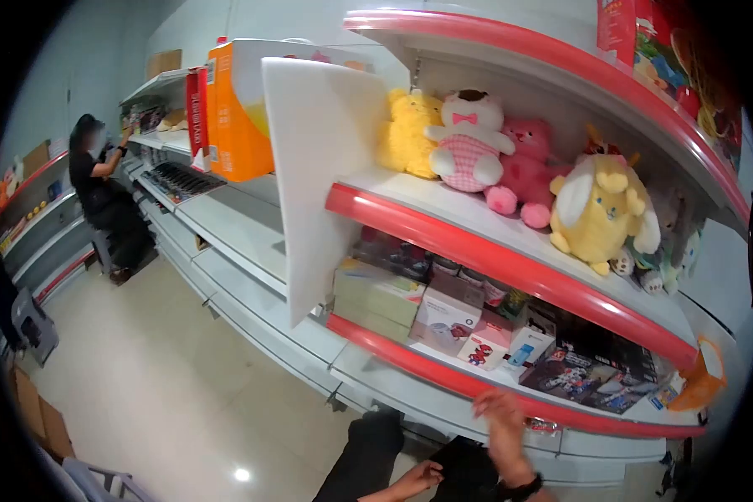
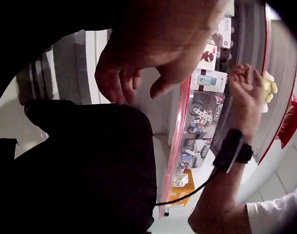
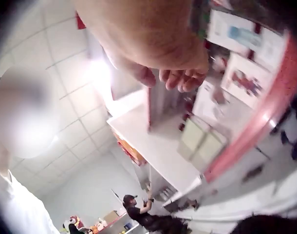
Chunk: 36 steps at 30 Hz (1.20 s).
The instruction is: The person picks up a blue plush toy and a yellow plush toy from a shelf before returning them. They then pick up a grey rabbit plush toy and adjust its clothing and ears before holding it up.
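Observation:
My right hand (image 1: 502,427) is raised in front of the lower shelf, its fingers loosely bent and holding nothing. In the right wrist view the fingers (image 3: 182,80) hang near boxed goods. My left hand (image 1: 420,480) is low by my dark-clothed knee (image 2: 100,141), with relaxed fingers and nothing in them. Nearest the right hand on the shelf stand a white box with a blue bottle picture (image 1: 527,345), a box with a red figure (image 1: 484,343) and dark boxes with model vehicles (image 1: 569,372). A pale green box (image 1: 376,301) stands further left.
Plush toys (image 1: 473,146) sit on the red-edged shelf (image 1: 494,243) above. A white upright panel (image 1: 322,167) divides the shelving, with a large orange box (image 1: 238,117) beyond it. Another person (image 1: 100,184) sits at the far left; a grey stool (image 1: 35,326) stands nearer.

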Each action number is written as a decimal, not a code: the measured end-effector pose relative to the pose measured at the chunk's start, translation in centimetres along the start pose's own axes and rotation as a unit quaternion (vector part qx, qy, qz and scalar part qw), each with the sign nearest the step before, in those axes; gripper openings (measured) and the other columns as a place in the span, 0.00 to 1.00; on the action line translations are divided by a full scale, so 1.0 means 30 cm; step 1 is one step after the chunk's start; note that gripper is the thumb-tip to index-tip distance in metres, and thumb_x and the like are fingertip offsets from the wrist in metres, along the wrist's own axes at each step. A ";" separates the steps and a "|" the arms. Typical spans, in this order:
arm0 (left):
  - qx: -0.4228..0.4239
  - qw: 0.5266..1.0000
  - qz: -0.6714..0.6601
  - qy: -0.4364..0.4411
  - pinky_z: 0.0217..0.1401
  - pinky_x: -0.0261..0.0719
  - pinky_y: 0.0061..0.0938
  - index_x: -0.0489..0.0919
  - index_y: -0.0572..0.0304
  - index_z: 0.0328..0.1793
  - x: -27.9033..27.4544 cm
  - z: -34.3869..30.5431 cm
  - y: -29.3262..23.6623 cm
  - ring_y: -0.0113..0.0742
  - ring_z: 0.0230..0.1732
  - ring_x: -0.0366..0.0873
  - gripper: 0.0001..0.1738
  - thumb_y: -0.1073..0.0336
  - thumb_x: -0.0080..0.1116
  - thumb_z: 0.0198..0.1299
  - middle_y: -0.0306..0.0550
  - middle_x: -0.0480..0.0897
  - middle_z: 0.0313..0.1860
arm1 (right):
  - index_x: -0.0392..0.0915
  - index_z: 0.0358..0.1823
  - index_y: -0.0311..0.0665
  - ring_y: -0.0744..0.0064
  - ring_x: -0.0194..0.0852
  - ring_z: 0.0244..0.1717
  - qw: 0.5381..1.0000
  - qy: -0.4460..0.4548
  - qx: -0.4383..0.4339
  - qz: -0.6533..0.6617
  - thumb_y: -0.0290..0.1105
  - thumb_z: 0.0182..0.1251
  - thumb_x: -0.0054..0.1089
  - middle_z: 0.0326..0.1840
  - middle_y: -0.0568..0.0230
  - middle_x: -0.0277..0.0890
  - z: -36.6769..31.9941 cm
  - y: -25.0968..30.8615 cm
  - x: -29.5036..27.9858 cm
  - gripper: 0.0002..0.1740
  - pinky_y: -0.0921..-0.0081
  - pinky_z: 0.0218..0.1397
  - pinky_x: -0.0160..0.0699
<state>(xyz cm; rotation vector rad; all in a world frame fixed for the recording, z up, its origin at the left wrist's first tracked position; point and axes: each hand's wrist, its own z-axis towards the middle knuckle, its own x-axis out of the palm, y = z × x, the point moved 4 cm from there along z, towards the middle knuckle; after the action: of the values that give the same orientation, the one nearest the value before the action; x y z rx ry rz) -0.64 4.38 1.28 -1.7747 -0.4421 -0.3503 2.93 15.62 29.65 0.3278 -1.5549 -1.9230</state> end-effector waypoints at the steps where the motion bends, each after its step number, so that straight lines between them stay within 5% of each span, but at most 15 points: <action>1: -0.012 1.000 0.010 0.002 0.49 0.72 0.23 0.68 0.56 0.61 0.008 -0.003 -0.003 0.28 0.48 0.75 0.21 0.66 0.57 0.62 0.39 0.79 0.46 | 0.74 0.41 0.32 0.78 0.71 0.38 0.997 -0.024 -0.056 -0.056 0.22 0.54 0.58 0.36 0.66 0.74 0.023 0.152 0.015 0.12 0.81 0.43 0.69; 3: -0.016 1.000 -0.001 0.013 0.45 0.72 0.22 0.68 0.58 0.59 0.029 -0.031 -0.042 0.27 0.45 0.75 0.20 0.65 0.57 0.62 0.40 0.79 0.45 | 0.70 0.50 0.32 0.80 0.66 0.42 0.965 -0.016 -0.231 -0.126 0.24 0.56 0.58 0.44 0.66 0.69 0.089 0.369 0.004 0.19 0.81 0.47 0.66; 5: -0.046 0.999 -0.009 0.000 0.42 0.72 0.21 0.68 0.62 0.57 0.054 -0.064 -0.108 0.27 0.41 0.75 0.18 0.67 0.57 0.63 0.42 0.79 0.43 | 0.66 0.57 0.31 0.74 0.67 0.50 0.926 -0.122 -0.314 -0.173 0.25 0.57 0.58 0.50 0.61 0.68 0.131 0.537 -0.027 0.25 0.78 0.56 0.65; 10: -0.004 1.000 -0.011 -0.001 0.50 0.74 0.25 0.69 0.65 0.55 0.077 -0.078 -0.117 0.33 0.46 0.77 0.18 0.72 0.56 0.60 0.46 0.79 0.42 | 0.62 0.63 0.32 0.59 0.53 0.70 0.865 -0.249 -0.373 -0.227 0.25 0.54 0.62 0.66 0.53 0.58 0.378 0.777 -0.215 0.33 0.66 0.72 0.49; 12: 0.006 1.000 -0.009 0.000 0.52 0.74 0.25 0.69 0.66 0.55 0.071 -0.060 -0.099 0.34 0.48 0.78 0.18 0.73 0.56 0.59 0.47 0.80 0.42 | 0.62 0.64 0.37 0.55 0.50 0.71 0.642 -0.267 -0.483 -0.533 0.26 0.49 0.66 0.70 0.51 0.54 0.426 0.847 -0.162 0.38 0.63 0.73 0.48; 13: 0.010 1.000 -0.009 0.001 0.52 0.74 0.25 0.69 0.66 0.55 0.072 -0.056 -0.080 0.34 0.48 0.78 0.18 0.73 0.56 0.59 0.47 0.80 0.42 | 0.62 0.64 0.37 0.55 0.50 0.71 0.640 -0.266 -0.487 -0.533 0.26 0.49 0.66 0.70 0.51 0.54 0.435 0.869 -0.137 0.38 0.63 0.73 0.48; 16: 0.014 1.000 -0.004 0.026 0.52 0.74 0.24 0.69 0.65 0.55 0.064 -0.032 -0.052 0.33 0.49 0.78 0.18 0.71 0.57 0.59 0.46 0.81 0.43 | 0.63 0.64 0.42 0.44 0.49 0.70 0.499 -0.237 -0.482 -0.680 0.26 0.43 0.68 0.68 0.47 0.55 0.454 0.935 0.023 0.41 0.59 0.72 0.51; 17: 0.013 0.999 0.007 0.040 0.52 0.74 0.24 0.69 0.63 0.56 0.061 -0.029 -0.044 0.32 0.49 0.77 0.19 0.69 0.57 0.60 0.46 0.81 0.44 | 0.63 0.64 0.42 0.44 0.49 0.70 0.495 -0.235 -0.483 -0.683 0.26 0.43 0.68 0.68 0.47 0.55 0.481 0.962 0.031 0.41 0.59 0.72 0.51; 19: 0.011 0.997 0.030 0.066 0.52 0.74 0.24 0.69 0.59 0.59 0.069 -0.033 -0.046 0.31 0.50 0.77 0.20 0.65 0.58 0.62 0.46 0.80 0.48 | 0.63 0.65 0.41 0.40 0.49 0.70 0.581 -0.179 -0.380 -0.697 0.26 0.42 0.68 0.67 0.44 0.56 0.565 1.003 0.038 0.42 0.59 0.71 0.53; 21: 0.029 0.997 0.044 0.054 0.48 0.75 0.25 0.69 0.66 0.55 0.076 -0.037 -0.080 0.31 0.46 0.78 0.19 0.65 0.56 0.60 0.46 0.81 0.43 | 0.63 0.65 0.39 0.40 0.50 0.70 0.619 -0.161 -0.316 -0.701 0.26 0.42 0.66 0.68 0.42 0.56 0.637 1.063 0.041 0.42 0.59 0.69 0.56; 23: -0.013 0.998 0.053 0.045 0.51 0.74 0.25 0.69 0.60 0.59 0.070 -0.040 -0.084 0.31 0.49 0.77 0.21 0.66 0.57 0.62 0.45 0.81 0.48 | 0.64 0.65 0.38 0.45 0.60 0.65 0.677 -0.057 -0.287 -0.675 0.27 0.44 0.63 0.64 0.42 0.64 0.731 1.085 -0.015 0.40 0.60 0.65 0.62; 27: -0.019 0.998 -0.009 0.057 0.50 0.75 0.26 0.71 0.64 0.57 0.021 0.008 0.049 0.30 0.47 0.78 0.19 0.62 0.56 0.64 0.45 0.81 0.45 | 0.64 0.64 0.37 0.47 0.71 0.57 0.598 -0.021 -0.364 -0.714 0.30 0.44 0.63 0.56 0.40 0.72 0.838 1.102 -0.108 0.39 0.62 0.59 0.70; 28: 0.093 0.994 -0.021 0.047 0.32 0.74 0.21 0.72 0.56 0.52 0.098 -0.065 -0.044 0.26 0.32 0.76 0.16 0.76 0.54 0.58 0.41 0.80 0.35 | 0.63 0.64 0.36 0.49 0.72 0.56 0.645 0.027 -0.209 -0.735 0.30 0.44 0.64 0.56 0.44 0.72 0.828 1.086 -0.112 0.40 0.64 0.59 0.70; 29: 0.097 0.994 -0.016 0.049 0.32 0.74 0.21 0.72 0.56 0.52 0.103 -0.074 -0.054 0.26 0.32 0.76 0.16 0.76 0.54 0.58 0.41 0.80 0.35 | 0.62 0.65 0.36 0.51 0.73 0.55 0.674 0.073 -0.048 -0.734 0.30 0.43 0.65 0.56 0.48 0.73 0.800 1.059 -0.117 0.41 0.67 0.58 0.70; 36: 0.130 0.991 -0.023 0.011 0.30 0.74 0.21 0.76 0.54 0.46 0.078 -0.078 -0.064 0.26 0.28 0.75 0.13 0.72 0.63 0.55 0.37 0.79 0.30 | 0.63 0.61 0.40 0.44 0.66 0.49 0.543 -0.082 -0.428 -0.718 0.25 0.37 0.71 0.46 0.47 0.65 0.371 1.005 0.016 0.43 0.56 0.53 0.68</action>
<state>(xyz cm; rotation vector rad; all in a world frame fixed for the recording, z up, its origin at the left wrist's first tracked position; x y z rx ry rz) 0.51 2.79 4.55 -1.5077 -0.4917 -0.3288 5.93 21.06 61.17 1.2158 0.2287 -3.6467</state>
